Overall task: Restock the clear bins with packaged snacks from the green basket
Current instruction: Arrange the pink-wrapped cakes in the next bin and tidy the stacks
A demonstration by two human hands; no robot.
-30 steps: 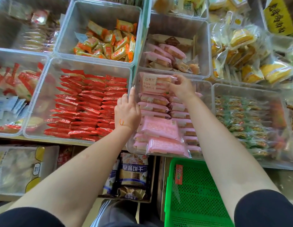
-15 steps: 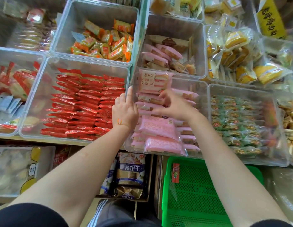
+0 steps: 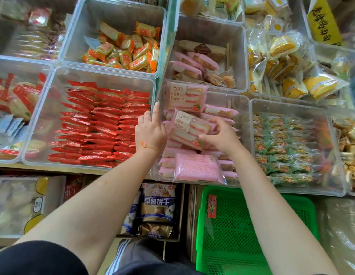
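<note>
The pink packet [image 3: 189,130] is a clear wrapper with pink edges, and inside it shows white bread slices with pink filling and a small strawberry picture at one corner. It lies tilted on top of the other pink packets in the clear bin [image 3: 243,108], in the middle of the counter. The right hand [image 3: 222,135] holds this packet at its right edge, the grip narrow, fingers and thumb curled around the edge. The left hand [image 3: 150,132] rests on the left wall of the same bin, its fingers curled over the rim. The green basket [image 3: 252,225] stands below the bin, with one small red packet [image 3: 211,206] inside.
</note>
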